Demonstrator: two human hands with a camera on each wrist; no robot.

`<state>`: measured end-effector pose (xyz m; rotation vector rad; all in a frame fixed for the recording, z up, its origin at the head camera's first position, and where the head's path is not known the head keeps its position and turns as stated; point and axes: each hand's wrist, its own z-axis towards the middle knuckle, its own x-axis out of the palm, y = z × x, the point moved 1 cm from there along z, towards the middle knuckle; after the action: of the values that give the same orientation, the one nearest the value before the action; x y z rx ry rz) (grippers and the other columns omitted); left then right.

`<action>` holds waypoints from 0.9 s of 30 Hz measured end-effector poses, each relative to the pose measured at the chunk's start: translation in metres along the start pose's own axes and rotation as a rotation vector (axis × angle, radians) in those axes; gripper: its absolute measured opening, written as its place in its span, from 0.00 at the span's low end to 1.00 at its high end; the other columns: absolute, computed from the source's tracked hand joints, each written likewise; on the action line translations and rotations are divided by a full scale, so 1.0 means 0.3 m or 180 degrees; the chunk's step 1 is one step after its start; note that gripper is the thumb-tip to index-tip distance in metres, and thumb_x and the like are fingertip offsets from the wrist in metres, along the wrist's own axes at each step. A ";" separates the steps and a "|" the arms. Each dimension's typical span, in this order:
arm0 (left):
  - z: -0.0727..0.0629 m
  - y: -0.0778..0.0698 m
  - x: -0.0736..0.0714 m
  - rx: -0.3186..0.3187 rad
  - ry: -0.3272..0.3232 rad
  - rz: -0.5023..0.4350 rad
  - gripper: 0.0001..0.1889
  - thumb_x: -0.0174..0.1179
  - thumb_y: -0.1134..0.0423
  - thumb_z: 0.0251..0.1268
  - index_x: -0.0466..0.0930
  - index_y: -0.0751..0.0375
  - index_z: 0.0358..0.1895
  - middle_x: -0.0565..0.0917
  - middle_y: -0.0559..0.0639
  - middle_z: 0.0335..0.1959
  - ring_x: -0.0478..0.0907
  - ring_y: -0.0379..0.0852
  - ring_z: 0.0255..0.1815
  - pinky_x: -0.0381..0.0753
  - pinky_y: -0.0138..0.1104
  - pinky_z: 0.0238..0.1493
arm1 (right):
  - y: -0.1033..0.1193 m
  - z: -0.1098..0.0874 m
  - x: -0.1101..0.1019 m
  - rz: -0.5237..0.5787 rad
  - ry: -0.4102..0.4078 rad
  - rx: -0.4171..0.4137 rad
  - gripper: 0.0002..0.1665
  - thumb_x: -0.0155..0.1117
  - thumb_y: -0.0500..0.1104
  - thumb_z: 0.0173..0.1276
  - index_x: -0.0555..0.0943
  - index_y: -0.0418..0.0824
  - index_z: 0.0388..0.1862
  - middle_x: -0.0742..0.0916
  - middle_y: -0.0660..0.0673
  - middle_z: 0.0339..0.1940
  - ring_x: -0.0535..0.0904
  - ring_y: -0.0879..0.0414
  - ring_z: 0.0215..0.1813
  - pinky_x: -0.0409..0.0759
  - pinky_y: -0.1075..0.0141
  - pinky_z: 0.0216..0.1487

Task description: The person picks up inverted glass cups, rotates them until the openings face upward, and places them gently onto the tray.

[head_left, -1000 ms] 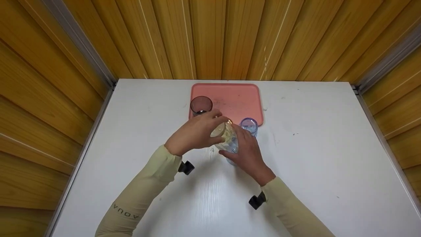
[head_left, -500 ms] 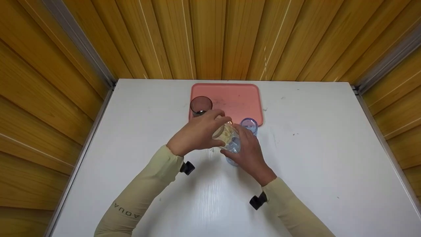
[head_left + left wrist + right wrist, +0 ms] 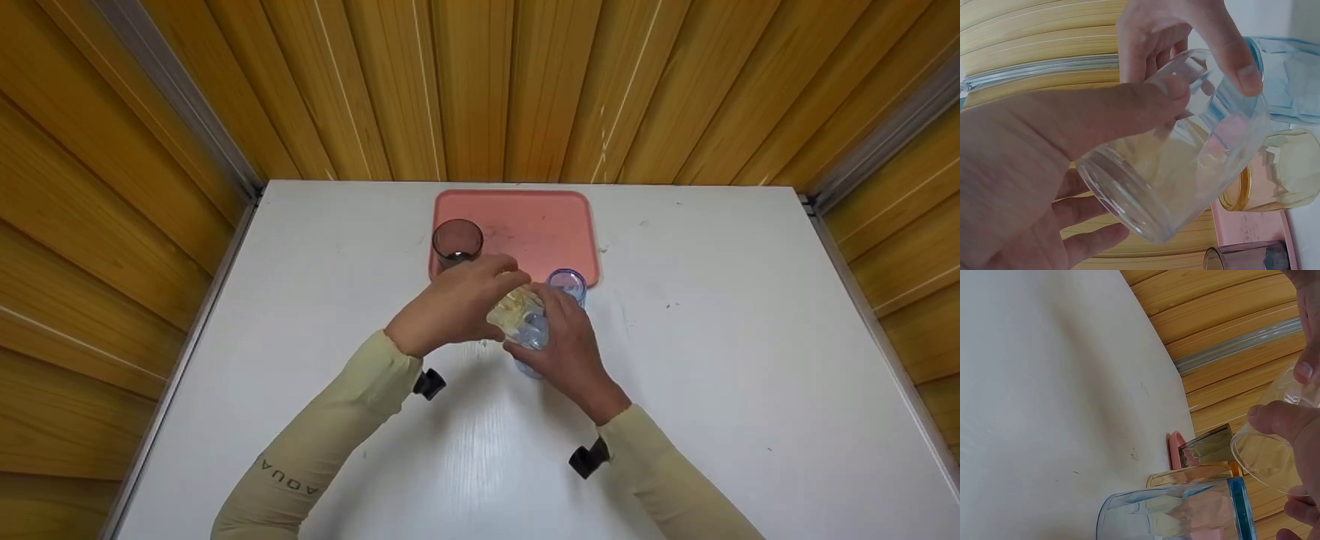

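Both hands hold a clear drinking glass [image 3: 514, 309] tilted over the middle of the table. My left hand [image 3: 450, 304] grips it near its thick base, the thumb [image 3: 1129, 107] lying along the side in the left wrist view. From the other end, my right hand [image 3: 566, 349] pinches it by the thin rim [image 3: 1241, 458]. Close by stand a blue-rimmed glass [image 3: 568, 285] and an amber-rimmed glass [image 3: 1280, 171], the latter mostly covered by the hands in the head view. A pale blue glass base [image 3: 528, 369] shows beneath the right hand.
A pink tray [image 3: 540, 225] lies toward the table's back edge, with a dark purple glass [image 3: 457, 238] at its left side. Wood-look panels [image 3: 480, 90] enclose the white table [image 3: 712, 337] at the back and sides.
The left hand has shifted slightly rightward over the clear glass, and its fingers now cover the end that showed earlier. The right hand has stayed nearly still.
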<state>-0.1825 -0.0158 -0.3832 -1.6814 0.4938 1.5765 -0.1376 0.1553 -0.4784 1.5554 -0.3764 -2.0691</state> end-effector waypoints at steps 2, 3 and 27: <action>0.001 0.000 0.003 -0.0005 0.0009 -0.0008 0.42 0.80 0.58 0.39 0.72 0.49 0.65 0.75 0.48 0.62 0.73 0.47 0.62 0.75 0.45 0.64 | 0.001 -0.001 -0.001 -0.0005 -0.0017 -0.0008 0.54 0.80 0.55 0.47 0.63 0.46 0.70 0.76 0.46 0.62 0.73 0.51 0.62 0.75 0.53 0.65; 0.001 0.000 0.004 -0.0008 0.0011 -0.0009 0.42 0.80 0.58 0.39 0.73 0.49 0.65 0.75 0.49 0.62 0.73 0.47 0.62 0.75 0.45 0.64 | 0.002 -0.001 -0.002 -0.0013 -0.0022 -0.0012 0.54 0.80 0.56 0.47 0.63 0.46 0.70 0.76 0.46 0.62 0.73 0.51 0.62 0.75 0.53 0.65; 0.012 -0.004 0.004 0.0049 0.0137 0.0042 0.40 0.80 0.62 0.38 0.75 0.49 0.62 0.77 0.47 0.58 0.75 0.46 0.61 0.75 0.46 0.64 | 0.008 -0.012 -0.020 -0.0030 -0.0191 -0.0184 0.54 0.81 0.57 0.45 0.64 0.48 0.69 0.75 0.46 0.61 0.73 0.52 0.61 0.76 0.52 0.63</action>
<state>-0.1839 -0.0120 -0.3838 -1.7067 0.5386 1.5451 -0.1323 0.1570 -0.4737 1.4670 -0.3286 -2.1189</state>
